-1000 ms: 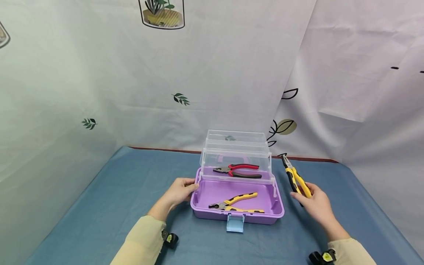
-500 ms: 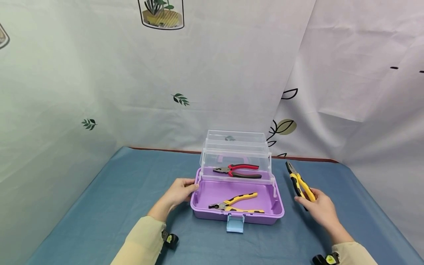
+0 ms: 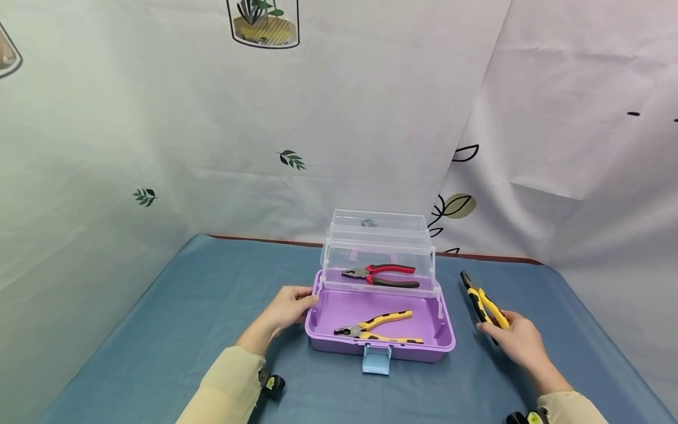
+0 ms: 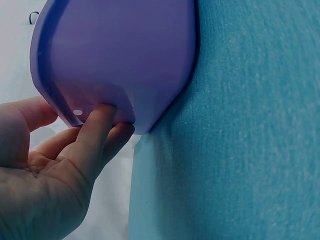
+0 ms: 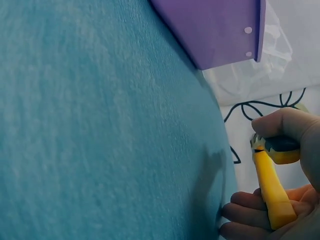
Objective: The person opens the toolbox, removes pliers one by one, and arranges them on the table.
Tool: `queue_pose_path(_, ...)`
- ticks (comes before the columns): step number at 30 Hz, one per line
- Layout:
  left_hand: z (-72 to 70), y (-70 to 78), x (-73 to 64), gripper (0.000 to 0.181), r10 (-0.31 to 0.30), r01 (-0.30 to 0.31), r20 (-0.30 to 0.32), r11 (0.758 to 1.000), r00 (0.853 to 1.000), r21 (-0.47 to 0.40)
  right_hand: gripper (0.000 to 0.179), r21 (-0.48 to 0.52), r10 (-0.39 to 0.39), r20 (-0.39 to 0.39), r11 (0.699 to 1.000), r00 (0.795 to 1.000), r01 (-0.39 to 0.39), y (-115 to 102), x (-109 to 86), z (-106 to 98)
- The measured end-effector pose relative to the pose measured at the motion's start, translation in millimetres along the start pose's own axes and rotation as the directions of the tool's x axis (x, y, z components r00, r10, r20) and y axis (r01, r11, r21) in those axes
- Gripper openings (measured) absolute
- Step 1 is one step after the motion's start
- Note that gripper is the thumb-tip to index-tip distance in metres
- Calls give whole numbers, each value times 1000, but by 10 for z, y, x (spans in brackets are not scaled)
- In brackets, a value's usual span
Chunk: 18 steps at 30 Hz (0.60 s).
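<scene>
My left hand (image 3: pixel 286 307) grips the left rim of a purple toolbox (image 3: pixel 313 343), thumb over the edge and fingers against the outer wall in the left wrist view. To the right of the box, my right hand (image 3: pixel 519 338) holds yellow-and-black pliers (image 3: pixel 481 299) by their handles, the head pointing away, above the cloth. Inside the box's base lie other yellow-and-black pliers (image 3: pixel 384 320), handles spread. Red-and-black pliers (image 3: pixel 389 269) rest on the clear tray (image 3: pixel 336 285) at the back of the box.
The toolbox's transparent lid (image 3: pixel 378 219) stands raised at the back. A pale blue latch (image 3: pixel 376 359) hangs at its front. Blue cloth (image 3: pixel 201 306) covers the table, and printed white fabric (image 3: pixel 212 118) hangs behind.
My right hand has moved right and toward me with the pliers, and their head has come lower. My left hand stays on the toolbox rim. The head view has shifted slightly.
</scene>
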<state>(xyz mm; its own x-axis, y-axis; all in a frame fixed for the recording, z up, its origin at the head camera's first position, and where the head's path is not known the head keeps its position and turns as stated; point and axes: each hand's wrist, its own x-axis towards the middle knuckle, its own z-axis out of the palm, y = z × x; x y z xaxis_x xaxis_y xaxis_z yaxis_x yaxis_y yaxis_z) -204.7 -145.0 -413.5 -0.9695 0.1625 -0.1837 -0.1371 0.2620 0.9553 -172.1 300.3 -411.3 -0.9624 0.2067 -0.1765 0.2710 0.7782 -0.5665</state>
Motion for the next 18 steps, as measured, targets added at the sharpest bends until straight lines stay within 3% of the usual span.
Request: queue_pose_path(18,-4,19,-11,37,0,0,2,1000,1000,5,89,-125,-50,18,991,999,52,-25,19,40)
